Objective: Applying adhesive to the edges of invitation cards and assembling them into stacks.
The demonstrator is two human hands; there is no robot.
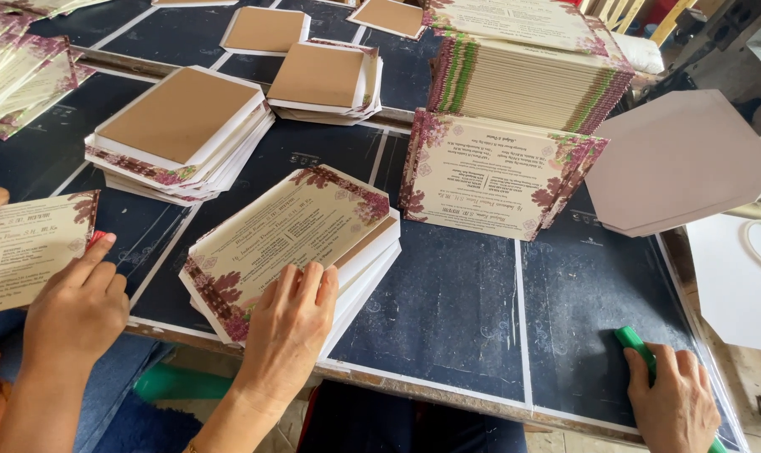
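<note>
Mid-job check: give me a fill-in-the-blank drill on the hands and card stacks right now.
1. The ___ hand lies flat on the stack of printed cards.
2. The right hand has its grip around a ___ tool.
3. The card stack with brown backs lies face ___.
Missing words: left; green; down.

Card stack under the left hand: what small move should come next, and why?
Probably slide the right hand with its green tool leftward to the card stack. The left hand lies flat on the stack's near edge and pins the floral-bordered top card, while the tool rests far off at the table's near right corner.
</note>
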